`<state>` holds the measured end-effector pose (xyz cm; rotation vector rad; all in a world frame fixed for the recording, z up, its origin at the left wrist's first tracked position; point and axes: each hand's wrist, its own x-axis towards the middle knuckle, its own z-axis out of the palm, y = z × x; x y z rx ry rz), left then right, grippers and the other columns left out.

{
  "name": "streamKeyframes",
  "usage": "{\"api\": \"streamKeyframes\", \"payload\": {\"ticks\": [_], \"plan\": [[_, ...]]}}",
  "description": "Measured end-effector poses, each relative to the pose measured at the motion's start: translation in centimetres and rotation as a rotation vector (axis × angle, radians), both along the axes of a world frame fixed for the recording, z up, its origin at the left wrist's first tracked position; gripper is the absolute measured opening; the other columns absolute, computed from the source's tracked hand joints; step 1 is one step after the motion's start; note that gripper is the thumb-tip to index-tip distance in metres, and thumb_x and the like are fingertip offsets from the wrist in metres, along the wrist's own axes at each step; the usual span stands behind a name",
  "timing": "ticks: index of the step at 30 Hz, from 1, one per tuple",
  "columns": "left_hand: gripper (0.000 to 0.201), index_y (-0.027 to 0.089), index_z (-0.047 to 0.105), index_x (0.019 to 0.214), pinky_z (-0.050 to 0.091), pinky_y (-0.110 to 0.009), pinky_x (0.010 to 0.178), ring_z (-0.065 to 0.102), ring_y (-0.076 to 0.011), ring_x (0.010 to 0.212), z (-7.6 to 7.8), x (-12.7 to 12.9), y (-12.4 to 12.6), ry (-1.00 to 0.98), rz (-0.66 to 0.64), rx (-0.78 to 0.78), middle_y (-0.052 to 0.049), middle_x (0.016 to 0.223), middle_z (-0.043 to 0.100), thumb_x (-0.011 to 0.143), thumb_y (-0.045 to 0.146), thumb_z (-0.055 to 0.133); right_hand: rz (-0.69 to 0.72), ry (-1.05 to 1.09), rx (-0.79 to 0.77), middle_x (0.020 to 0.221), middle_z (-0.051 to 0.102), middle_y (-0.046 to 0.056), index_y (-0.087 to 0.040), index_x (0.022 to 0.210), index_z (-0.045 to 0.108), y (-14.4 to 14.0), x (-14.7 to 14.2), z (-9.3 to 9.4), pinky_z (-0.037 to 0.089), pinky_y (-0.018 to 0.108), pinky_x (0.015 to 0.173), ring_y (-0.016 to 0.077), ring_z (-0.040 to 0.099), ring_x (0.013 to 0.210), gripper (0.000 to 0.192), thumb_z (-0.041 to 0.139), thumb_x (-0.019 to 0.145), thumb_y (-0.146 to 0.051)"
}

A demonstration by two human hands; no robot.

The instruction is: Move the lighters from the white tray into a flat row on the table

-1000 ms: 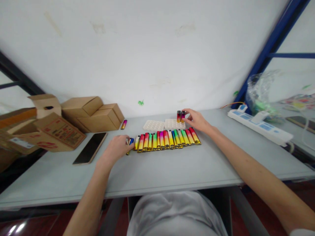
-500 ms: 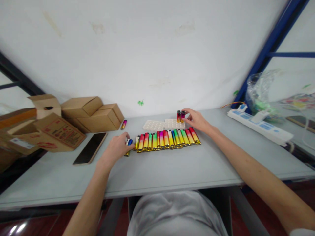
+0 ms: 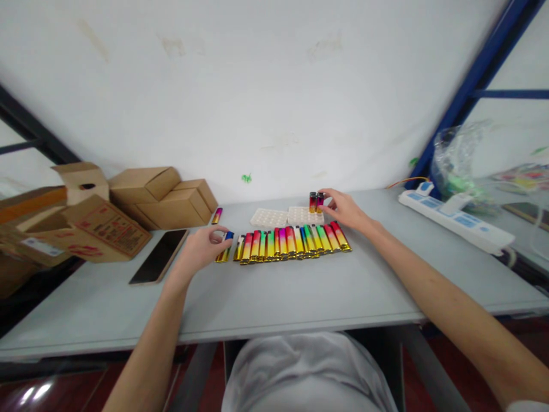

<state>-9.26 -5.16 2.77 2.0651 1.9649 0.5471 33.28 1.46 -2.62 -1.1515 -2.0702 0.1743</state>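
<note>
My left hand has lifted the blue-and-gold lighter off the end of the row of lighters, fingers pinched on it, so it now sits clear of the rest just left of the row. My right hand stays beyond the row, fingertips closed on two upright lighters standing in the white tray.

Cardboard boxes, phone, power strip, plastic bag

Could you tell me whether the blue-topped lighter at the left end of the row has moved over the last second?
Yes. The left hand has drawn the blue-topped lighter leftward, opening a gap from the row of lighters.
</note>
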Motion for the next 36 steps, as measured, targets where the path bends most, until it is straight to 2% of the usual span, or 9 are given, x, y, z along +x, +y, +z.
{"api": "streamKeyframes", "payload": {"ticks": [6, 9, 15, 21, 29, 36], "plan": [[0.068, 0.015, 0.073, 0.113, 0.054, -0.032, 0.069, 0.073, -0.0268, 0.081, -0.5, -0.1, 0.6, -0.481, -0.075, -0.164, -0.009, 0.083, 0.080, 0.065, 0.061, 0.080, 0.012, 0.006, -0.006, 0.120, 0.070, 0.014, -0.019, 0.142, 0.052, -0.1, 0.1, 0.0, 0.062, 0.044, 0.079, 0.0216, 0.069, 0.073, 0.050, 0.059, 0.094, -0.028], [0.072, 0.013, 0.072, 0.115, 0.056, -0.033, 0.071, 0.072, -0.0251, 0.082, -0.4, 0.2, 0.7, -0.580, -0.121, -0.240, -0.009, 0.086, 0.080, 0.061, 0.059, 0.086, 0.004, 0.006, -0.007, 0.118, 0.071, 0.014, -0.018, 0.142, 0.053, 0.0, 0.0, -0.1, 0.061, 0.044, 0.079, 0.0216, 0.069, 0.072, 0.050, 0.060, 0.093, -0.028], [0.068, 0.013, 0.075, 0.107, 0.059, -0.034, 0.072, 0.073, -0.0282, 0.094, 0.0, 0.7, 0.7, -0.587, -0.071, -0.277, -0.012, 0.094, 0.081, 0.059, 0.058, 0.089, -0.004, 0.003, 0.000, 0.123, 0.069, 0.015, -0.017, 0.141, 0.054, 0.0, 0.0, -0.2, 0.060, 0.044, 0.080, 0.0207, 0.068, 0.071, 0.051, 0.059, 0.092, -0.025], [0.067, 0.013, 0.078, 0.104, 0.060, -0.032, 0.070, 0.073, -0.0278, 0.094, 0.2, 1.2, 0.6, -0.581, -0.079, -0.291, -0.013, 0.096, 0.081, 0.056, 0.058, 0.090, -0.005, -0.005, -0.011, 0.121, 0.070, 0.015, -0.016, 0.141, 0.053, -0.2, 0.0, 0.1, 0.061, 0.044, 0.079, 0.0207, 0.069, 0.072, 0.051, 0.058, 0.092, -0.026], [0.066, 0.012, 0.080, 0.103, 0.060, -0.032, 0.066, 0.069, -0.0215, 0.073, 0.0, 0.9, 0.6, -0.559, -0.064, -0.292, -0.010, 0.083, 0.079, 0.058, 0.058, 0.090, 0.008, 0.000, -0.007, 0.123, 0.069, 0.016, -0.014, 0.140, 0.052, -0.3, -0.1, 0.2, 0.060, 0.042, 0.078, 0.0195, 0.069, 0.071, 0.050, 0.057, 0.092, -0.026], [0.062, 0.011, 0.076, 0.100, 0.057, -0.029, 0.056, 0.063, -0.0170, 0.061, 0.3, 1.4, 0.2, -0.600, -0.080, -0.294, -0.004, 0.065, 0.070, 0.060, 0.057, 0.090, 0.015, 0.009, -0.021, 0.120, 0.069, 0.015, -0.015, 0.141, 0.052, -0.3, -0.1, 0.3, 0.059, 0.041, 0.078, 0.0191, 0.068, 0.071, 0.051, 0.057, 0.092, -0.026]]}}
